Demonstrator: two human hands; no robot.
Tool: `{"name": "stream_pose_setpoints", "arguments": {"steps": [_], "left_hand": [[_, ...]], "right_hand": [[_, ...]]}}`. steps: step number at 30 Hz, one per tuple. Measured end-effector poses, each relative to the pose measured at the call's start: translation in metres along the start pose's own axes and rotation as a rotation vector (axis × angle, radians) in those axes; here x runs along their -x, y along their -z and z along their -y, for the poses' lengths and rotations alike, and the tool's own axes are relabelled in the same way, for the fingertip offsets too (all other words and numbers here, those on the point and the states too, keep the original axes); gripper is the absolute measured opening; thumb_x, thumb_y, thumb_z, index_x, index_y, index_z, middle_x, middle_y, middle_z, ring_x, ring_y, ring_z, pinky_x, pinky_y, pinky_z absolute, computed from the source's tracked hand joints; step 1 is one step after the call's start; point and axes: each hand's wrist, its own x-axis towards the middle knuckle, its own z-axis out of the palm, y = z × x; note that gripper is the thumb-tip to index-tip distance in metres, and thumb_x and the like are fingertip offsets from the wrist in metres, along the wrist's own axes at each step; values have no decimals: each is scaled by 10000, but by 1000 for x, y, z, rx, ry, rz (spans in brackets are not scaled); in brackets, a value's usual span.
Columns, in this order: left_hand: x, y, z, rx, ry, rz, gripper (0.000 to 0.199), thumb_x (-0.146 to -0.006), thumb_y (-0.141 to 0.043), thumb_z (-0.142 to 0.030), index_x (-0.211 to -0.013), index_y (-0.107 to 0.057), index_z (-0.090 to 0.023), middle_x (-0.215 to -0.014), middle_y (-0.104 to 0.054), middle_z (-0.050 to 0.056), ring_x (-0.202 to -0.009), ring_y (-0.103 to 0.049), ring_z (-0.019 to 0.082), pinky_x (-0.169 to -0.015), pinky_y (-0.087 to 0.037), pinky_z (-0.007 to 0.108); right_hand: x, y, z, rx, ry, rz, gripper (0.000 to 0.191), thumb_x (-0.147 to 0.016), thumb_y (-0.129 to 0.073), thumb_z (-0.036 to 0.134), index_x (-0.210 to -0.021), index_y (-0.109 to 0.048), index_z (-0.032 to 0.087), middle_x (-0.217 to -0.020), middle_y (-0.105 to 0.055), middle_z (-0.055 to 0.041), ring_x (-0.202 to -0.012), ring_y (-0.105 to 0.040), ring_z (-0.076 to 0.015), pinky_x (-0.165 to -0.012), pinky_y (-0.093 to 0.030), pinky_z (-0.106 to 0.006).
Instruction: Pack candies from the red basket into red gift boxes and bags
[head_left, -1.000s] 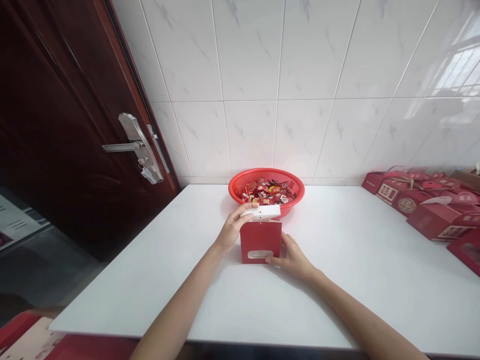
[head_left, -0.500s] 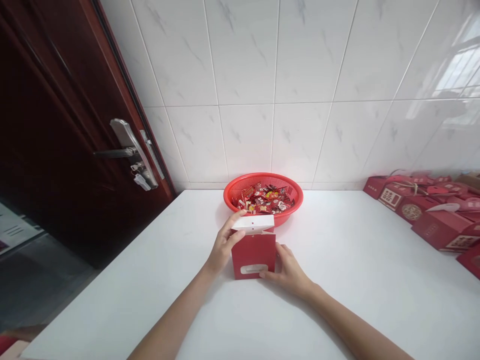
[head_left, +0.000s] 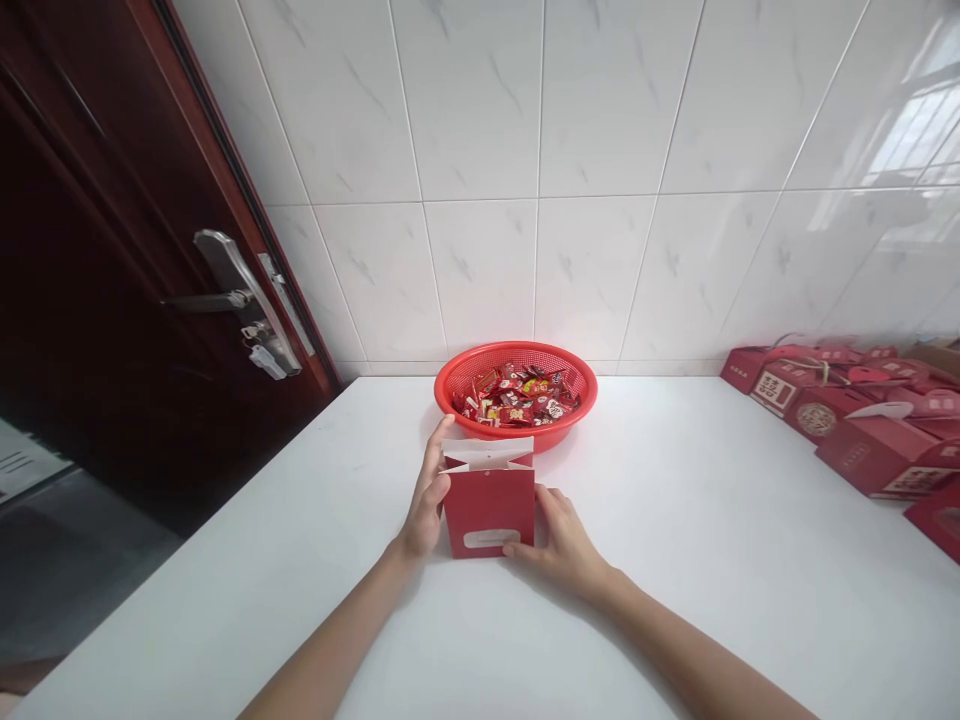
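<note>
A red paper gift box [head_left: 489,505] stands upright on the white table, its top open and its pale back flap raised. A white oval shows low on its front. My left hand [head_left: 427,500] holds the box's left side, thumb at the front upper corner and fingers stretched up along the side toward the back. At the lower right, my right hand [head_left: 559,545] grips the box, with the thumb across the front near the oval and the fingers around the right side. Just behind the box is a red plastic basket [head_left: 444,385] of wrapped candies [head_left: 517,400].
Several red gift boxes [head_left: 877,455] with handles are grouped at the table's right. A tiled wall [head_left: 600,270] rises behind the white table [head_left: 675,480]. To the left is a dark wooden door [head_left: 90,250] with a metal handle [head_left: 206,302] and hanging keys.
My left hand has moved from the box's top flap to its left side. The top now gapes wider. My right hand keeps its grip low on the right.
</note>
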Motion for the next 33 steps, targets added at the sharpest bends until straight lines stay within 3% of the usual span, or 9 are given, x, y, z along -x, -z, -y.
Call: {"name": "stream_pose_setpoints", "arguments": {"steps": [3,9,16,22,33], "left_hand": [[-2,2,0,17,24,34,828,-856,-565,-678,-1554,-360,-281,-1558,-430,109,-1204,-577,324,-913,-521,373],[-2,3,-1,35,37,67,761,-867,-593,-655,-1503,-450,-262,-1277,-646,93,-986,-662,259,-807,-558,327],[-5,4,4,47,23,46,704,-858,-632,-629,-1446,-542,-252,-1332,-632,88,-1048,-661,250,-823,-573,299],[-5,3,2,53,6,52,674,-849,-638,-638,-1399,-587,-251,-1313,-639,87,-1003,-666,234,-798,-575,284],[-5,4,4,22,17,98,793,-797,-709,-593,-1473,-489,-244,-1327,-639,120,-1036,-675,293,-775,-567,327]], "right_hand": [[0,-1,-1,4,8,-7,504,-755,-754,268,-1213,-549,220,-1224,-659,-83,-1102,-542,-303,-946,-437,-446],[-1,-1,2,26,-5,-9,460,-761,-747,243,-1173,-542,222,-1189,-668,-70,-1076,-541,-293,-934,-428,-438],[-2,-2,1,48,-8,-3,443,-749,-775,252,-1119,-533,212,-1179,-672,-78,-1063,-543,-297,-934,-417,-448],[-2,-2,1,36,5,-4,515,-738,-787,255,-1181,-528,216,-1227,-665,-82,-1093,-541,-308,-944,-418,-455],[-6,-4,-4,48,12,-8,567,-751,-806,279,-1231,-515,203,-1267,-659,-97,-1118,-549,-317,-967,-416,-467]]}}
